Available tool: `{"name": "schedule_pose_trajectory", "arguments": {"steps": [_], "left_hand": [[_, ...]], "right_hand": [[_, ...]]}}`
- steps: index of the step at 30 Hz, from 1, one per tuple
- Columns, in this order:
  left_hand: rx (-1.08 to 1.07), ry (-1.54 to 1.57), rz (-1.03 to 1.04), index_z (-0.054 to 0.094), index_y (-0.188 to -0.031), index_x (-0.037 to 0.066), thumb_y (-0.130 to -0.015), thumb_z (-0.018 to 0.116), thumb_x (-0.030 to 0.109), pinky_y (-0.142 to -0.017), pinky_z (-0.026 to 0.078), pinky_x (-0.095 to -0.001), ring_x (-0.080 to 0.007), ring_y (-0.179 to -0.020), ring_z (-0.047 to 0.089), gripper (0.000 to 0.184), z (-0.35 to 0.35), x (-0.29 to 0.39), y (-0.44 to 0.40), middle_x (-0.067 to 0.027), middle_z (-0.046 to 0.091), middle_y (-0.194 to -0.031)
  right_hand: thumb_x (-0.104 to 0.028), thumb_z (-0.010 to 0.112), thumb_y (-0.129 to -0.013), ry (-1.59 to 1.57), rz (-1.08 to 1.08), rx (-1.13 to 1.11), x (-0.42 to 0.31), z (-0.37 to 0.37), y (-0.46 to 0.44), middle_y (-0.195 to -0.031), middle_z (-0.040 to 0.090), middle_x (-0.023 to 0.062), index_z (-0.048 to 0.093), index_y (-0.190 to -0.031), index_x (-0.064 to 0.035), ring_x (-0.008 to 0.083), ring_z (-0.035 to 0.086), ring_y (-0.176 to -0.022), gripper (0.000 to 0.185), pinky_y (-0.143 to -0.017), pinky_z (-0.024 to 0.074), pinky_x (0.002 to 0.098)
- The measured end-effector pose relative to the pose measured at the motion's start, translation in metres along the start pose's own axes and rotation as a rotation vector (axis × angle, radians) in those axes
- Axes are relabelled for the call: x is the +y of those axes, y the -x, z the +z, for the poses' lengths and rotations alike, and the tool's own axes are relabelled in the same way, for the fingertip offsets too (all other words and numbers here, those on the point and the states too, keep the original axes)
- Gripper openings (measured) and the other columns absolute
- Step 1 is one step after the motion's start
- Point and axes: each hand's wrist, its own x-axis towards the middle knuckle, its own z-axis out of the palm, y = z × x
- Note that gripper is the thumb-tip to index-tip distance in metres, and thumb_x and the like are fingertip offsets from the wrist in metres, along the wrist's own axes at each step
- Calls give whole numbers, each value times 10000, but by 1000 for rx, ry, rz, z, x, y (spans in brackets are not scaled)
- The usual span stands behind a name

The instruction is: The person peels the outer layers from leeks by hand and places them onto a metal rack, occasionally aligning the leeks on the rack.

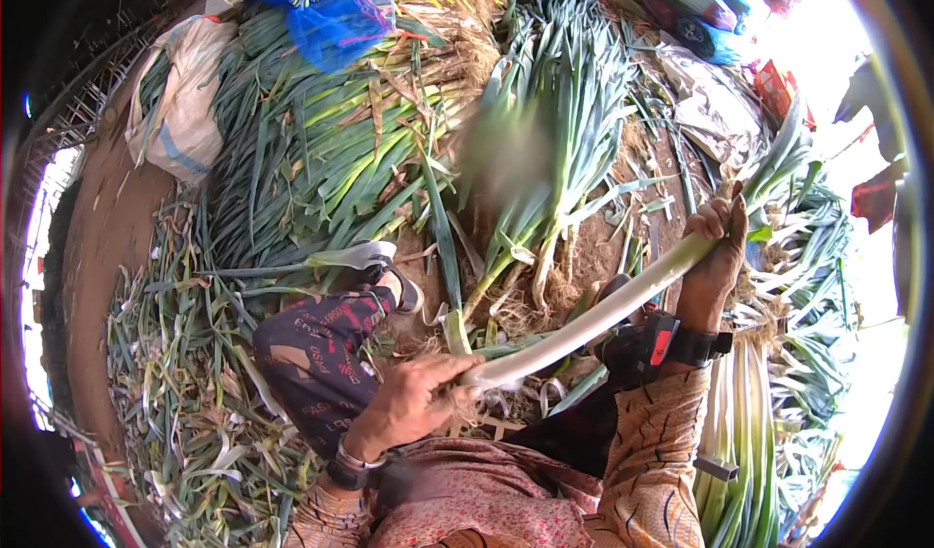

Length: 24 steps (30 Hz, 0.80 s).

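Note:
A long white leek (593, 317) slants across in front of my body. My right hand (718, 242) is closed around its upper part, where the white turns green, and the leaves (783, 164) fan out beyond. At the lower root end, my left hand (420, 402) is closed with fingers pressed against the leek's base. Roots hang below those fingers. A short pale green leaf piece (455, 334) stands up just above my left hand; whether I hold it cannot be made out.
Uncut leeks (311, 149) lie heaped ahead on the left, with another bunch (574, 101) at the centre. Cleaned leeks (744, 422) are stacked at my right. Leaf trimmings (195, 431) cover the left ground. A white sack (185, 101) and blue mesh bag (341, 28) stand farther off.

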Motion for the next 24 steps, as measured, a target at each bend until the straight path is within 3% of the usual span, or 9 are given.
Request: {"name": "schedule_pose_trajectory", "arguments": {"steps": [4, 7, 10, 16, 19, 22, 24], "left_hand": [[-67, -29, -38, 636, -1045, 9, -782, 647, 206, -720, 523, -340, -279, -834, 655, 329, 0, 6, -5, -179, 656, -926], [-116, 30, -94, 649, -1015, 15, -752, 653, 177, -685, 530, -332, -276, -761, 663, 309, 3, 5, -6, -172, 664, -877], [-118, -48, -21, 653, -992, 20, -744, 657, 174, -656, 532, -340, -288, -709, 659, 292, 8, 3, -8, -167, 662, -828], [-28, -175, 3, 653, -943, 13, -742, 646, 142, -606, 530, -344, -300, -671, 649, 239, 24, 4, -3, -163, 654, -782], [-19, -82, 55, 649, -989, 10, -756, 647, 144, -594, 529, -321, -278, -666, 659, 269, 23, -2, -3, -159, 663, -810], [-175, 217, -171, 637, -1031, -28, -786, 632, 158, -653, 528, -287, -198, -745, 678, 308, 9, 7, -5, -173, 675, -863], [-277, 261, -82, 611, -1081, -36, -813, 624, 216, -697, 518, -295, -192, -803, 668, 368, 8, 1, -4, -181, 669, -918]], "right_hand": [[-167, 522, -918, -73, 5, -93, 0, 6, 4, -736, 422, 14, 432, -1287, -77, 65, 385, -558, 390, -498, 356, 202], [-166, 502, -925, -107, 14, -154, -1, 8, 4, -729, 413, 17, 417, -1303, -68, 60, 376, -545, 399, -481, 357, 202], [-169, 486, -931, -118, 10, -174, -1, 12, 5, -716, 405, 13, 404, -1307, -49, 49, 360, -515, 404, -456, 353, 194], [-174, 483, -934, -121, -17, -202, 0, 18, 7, -704, 393, 10, 410, -1293, -34, 45, 346, -490, 392, -423, 340, 189], [-175, 478, -938, -167, -1, -214, -3, 17, 7, -695, 384, 7, 406, -1293, -26, 44, 345, -483, 392, -419, 338, 189], [-164, 476, -938, -241, 21, -249, -5, 16, 6, -683, 375, 6, 411, -1282, 6, 49, 343, -471, 388, -415, 344, 199], [-162, 475, -937, -288, 38, -277, -5, 15, 5, -681, 375, 7, 412, -1279, 14, 51, 338, -463, 389, -411, 345, 203]]}}
